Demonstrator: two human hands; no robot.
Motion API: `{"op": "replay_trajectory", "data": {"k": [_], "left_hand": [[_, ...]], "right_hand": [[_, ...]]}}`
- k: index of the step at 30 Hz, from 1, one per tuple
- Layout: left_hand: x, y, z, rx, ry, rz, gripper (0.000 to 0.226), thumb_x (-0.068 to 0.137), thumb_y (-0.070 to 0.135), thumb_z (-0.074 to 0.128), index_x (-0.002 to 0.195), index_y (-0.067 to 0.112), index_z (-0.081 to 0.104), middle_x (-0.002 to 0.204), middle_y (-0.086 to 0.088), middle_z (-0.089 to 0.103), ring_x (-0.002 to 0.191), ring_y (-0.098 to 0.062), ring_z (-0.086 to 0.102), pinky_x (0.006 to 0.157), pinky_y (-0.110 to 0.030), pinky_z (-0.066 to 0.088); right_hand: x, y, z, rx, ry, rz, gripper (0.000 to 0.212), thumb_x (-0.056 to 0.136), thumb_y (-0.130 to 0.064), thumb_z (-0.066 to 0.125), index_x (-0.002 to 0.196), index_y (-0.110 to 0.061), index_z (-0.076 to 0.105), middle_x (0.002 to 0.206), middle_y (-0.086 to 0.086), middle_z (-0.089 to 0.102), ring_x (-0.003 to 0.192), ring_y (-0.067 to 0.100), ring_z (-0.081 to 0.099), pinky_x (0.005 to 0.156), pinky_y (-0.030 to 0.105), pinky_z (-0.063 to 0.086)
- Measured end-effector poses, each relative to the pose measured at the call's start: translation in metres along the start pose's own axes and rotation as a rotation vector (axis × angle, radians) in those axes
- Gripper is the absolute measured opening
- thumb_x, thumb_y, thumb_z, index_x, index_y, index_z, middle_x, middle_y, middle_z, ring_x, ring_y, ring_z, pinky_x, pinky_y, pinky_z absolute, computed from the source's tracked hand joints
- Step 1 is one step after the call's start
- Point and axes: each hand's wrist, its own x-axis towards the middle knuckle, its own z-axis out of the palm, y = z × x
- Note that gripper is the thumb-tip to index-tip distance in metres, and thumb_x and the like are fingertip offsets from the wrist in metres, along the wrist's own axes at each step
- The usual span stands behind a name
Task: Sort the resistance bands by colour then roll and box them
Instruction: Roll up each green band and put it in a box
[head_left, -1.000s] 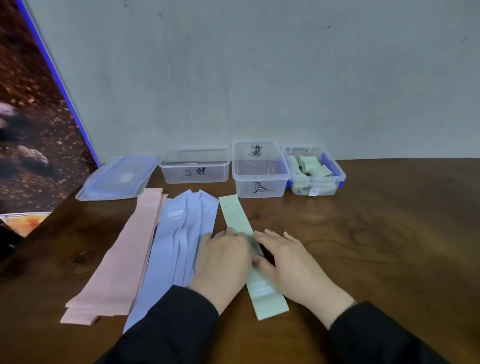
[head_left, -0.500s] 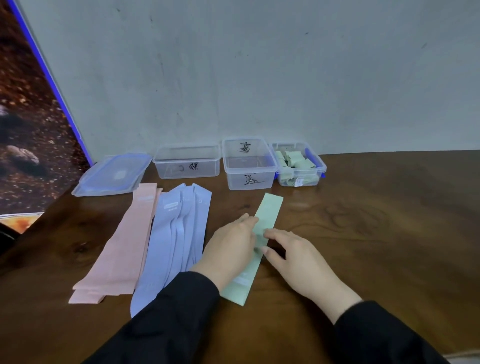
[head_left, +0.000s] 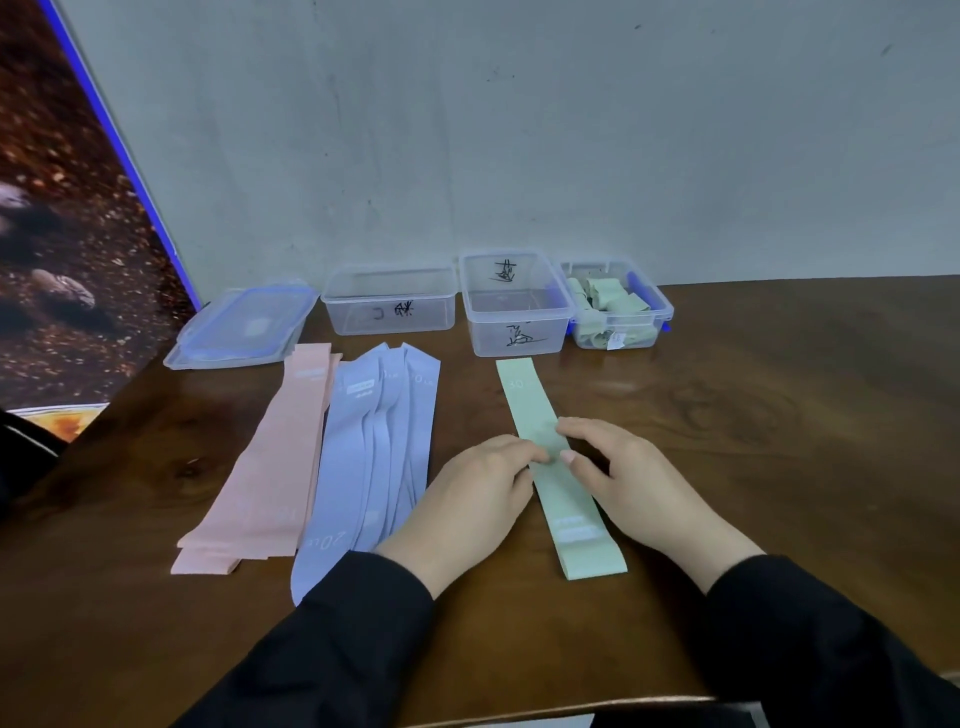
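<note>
Both hands rest on a green band (head_left: 558, 467) lying flat on the surface (head_left: 779, 441). The left hand (head_left: 467, 499) and right hand (head_left: 634, 483) press it with loosely bent fingers near its middle, gripping nothing. Left of the left hand lie blue bands (head_left: 374, 447) and pink bands (head_left: 270, 462); beyond the hands stand three clear boxes (head_left: 519, 306).
</note>
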Motion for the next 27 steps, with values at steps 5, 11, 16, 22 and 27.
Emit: {"op": "replay_trajectory", "data": {"k": [5, 11, 16, 22, 27], "left_hand": [[-0.013, 0.003, 0.005, 0.060, -0.017, 0.125, 0.018, 0.101, 0.035, 0.053, 0.106, 0.027, 0.067, 0.106, 0.015, 0.058, 0.096, -0.005, 0.053, 0.086, -0.028, 0.049], [-0.015, 0.000, 0.012, 0.141, -0.048, 0.198, 0.016, 0.099, 0.038, 0.055, 0.100, 0.027, 0.067, 0.105, 0.013, 0.056, 0.096, -0.006, 0.048, 0.090, -0.033, 0.043], [-0.024, 0.007, 0.013, 0.078, -0.081, 0.281, 0.016, 0.099, 0.037, 0.055, 0.097, 0.027, 0.067, 0.099, 0.014, 0.053, 0.094, -0.006, 0.047, 0.087, -0.029, 0.040], [-0.032, 0.013, 0.016, 0.113, -0.119, 0.320, 0.024, 0.092, 0.052, 0.058, 0.105, 0.032, 0.060, 0.103, 0.018, 0.049, 0.100, -0.004, 0.044, 0.097, -0.029, 0.035], [-0.033, 0.013, 0.017, 0.135, -0.114, 0.332, 0.019, 0.093, 0.049, 0.058, 0.097, 0.032, 0.067, 0.101, 0.016, 0.048, 0.100, -0.003, 0.041, 0.097, -0.027, 0.033]], "right_hand": [[-0.035, 0.003, -0.014, 0.066, -0.074, -0.191, 0.013, 0.100, -0.022, 0.062, 0.089, -0.029, 0.063, 0.104, -0.012, 0.062, 0.106, 0.018, 0.061, 0.091, 0.031, 0.049], [-0.059, 0.018, -0.031, -0.009, -0.324, -0.247, 0.009, 0.091, -0.043, 0.071, 0.097, -0.039, 0.065, 0.120, -0.020, 0.055, 0.122, 0.014, 0.052, 0.099, 0.026, 0.043], [-0.059, 0.022, -0.027, -0.026, -0.295, -0.283, 0.010, 0.090, -0.041, 0.072, 0.096, -0.040, 0.065, 0.119, -0.021, 0.054, 0.122, 0.015, 0.052, 0.100, 0.030, 0.043], [-0.060, 0.023, -0.025, -0.025, -0.246, -0.329, 0.010, 0.092, -0.042, 0.067, 0.101, -0.036, 0.063, 0.119, -0.022, 0.055, 0.120, 0.015, 0.054, 0.099, 0.031, 0.045], [-0.061, 0.024, -0.024, -0.064, -0.248, -0.353, 0.008, 0.093, -0.043, 0.066, 0.098, -0.037, 0.064, 0.119, -0.023, 0.052, 0.118, 0.012, 0.054, 0.098, 0.031, 0.045]]}}
